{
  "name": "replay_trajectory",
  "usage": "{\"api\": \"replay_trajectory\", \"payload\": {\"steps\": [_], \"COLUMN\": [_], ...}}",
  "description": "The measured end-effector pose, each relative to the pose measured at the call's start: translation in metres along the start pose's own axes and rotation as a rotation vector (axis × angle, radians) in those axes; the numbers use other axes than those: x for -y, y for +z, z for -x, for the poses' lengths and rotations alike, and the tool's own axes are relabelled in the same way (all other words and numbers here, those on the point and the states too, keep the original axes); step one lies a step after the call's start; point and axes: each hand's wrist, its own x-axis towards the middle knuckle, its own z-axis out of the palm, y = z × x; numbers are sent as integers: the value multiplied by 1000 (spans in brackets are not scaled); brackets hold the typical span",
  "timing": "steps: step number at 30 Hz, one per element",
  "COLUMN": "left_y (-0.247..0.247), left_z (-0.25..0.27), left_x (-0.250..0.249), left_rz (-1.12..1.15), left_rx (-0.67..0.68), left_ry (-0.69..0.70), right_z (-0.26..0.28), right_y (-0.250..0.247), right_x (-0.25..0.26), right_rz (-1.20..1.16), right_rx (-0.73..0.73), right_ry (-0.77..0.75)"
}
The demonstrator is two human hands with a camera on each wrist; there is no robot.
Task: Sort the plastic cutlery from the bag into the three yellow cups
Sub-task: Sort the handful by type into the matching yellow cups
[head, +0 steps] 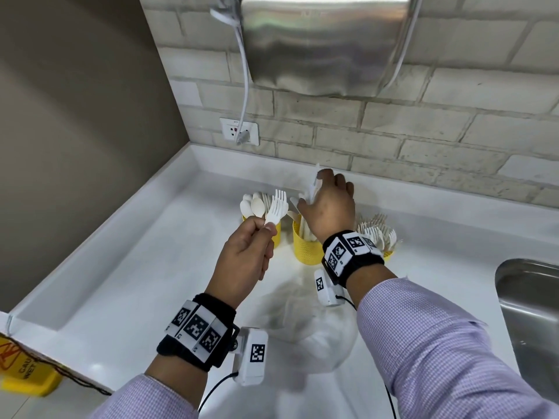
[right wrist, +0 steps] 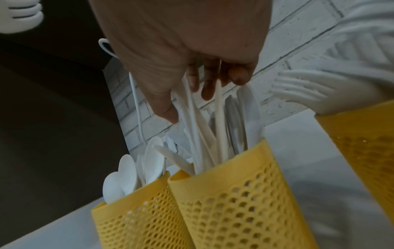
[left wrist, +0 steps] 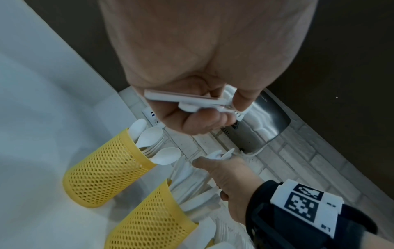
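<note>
White plastic forks [head: 276, 208], two or more, pinched by the handles in the left hand [head: 245, 261], tines up and tilted slightly away. Fork cup [head: 388, 253] stands well to the right of this grip, past the right wrist; the right hand is the nearer one to it.

Right hand [head: 328, 204] sits directly above the middle cup [head: 305, 247], fingers curled around several knives [right wrist: 204, 118]. Their long axes run near upright, lower ends already inside the rim.

Spoon cup [head: 276, 234] just behind the left fingers, holding spoons [head: 252, 204]. Middle cup holds knives. Right cup bristles with forks.

Crumpled clear bag [head: 305, 325] lies on the counter [head: 127, 282] below both wrists.

Likely next: knives released, then forks carried rightward.
</note>
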Motion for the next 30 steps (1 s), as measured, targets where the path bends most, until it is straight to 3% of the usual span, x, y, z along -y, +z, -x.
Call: {"api": "replay_trajectory", "payload": {"steps": [13, 16, 20, 23, 27, 30], "left_y": [-2, -2, -4, -6, -9, -12], "left_z": [-1, -1, -4, -6, -8, -10], "left_x": [-3, -3, 1, 3, 5, 7], "left_rz": [-35, -39, -39, -49, -47, -63], "left_rx": [-2, -5, -26, -37, -43, -40], "left_ry": [17, 24, 19, 19, 5, 11], "right_z": [-9, -16, -9, -7, -2, 9], "right_y": [-5, -3, 12, 12, -17, -41], "right_x": [10, 11, 7, 11, 33, 51], "right_rz": [-52, -16, 338, 337, 57, -454], "right_rx": [-116, 4, 331, 351, 193, 303], "right_ry": [-16, -36, -174, -159, -205, -191]}}
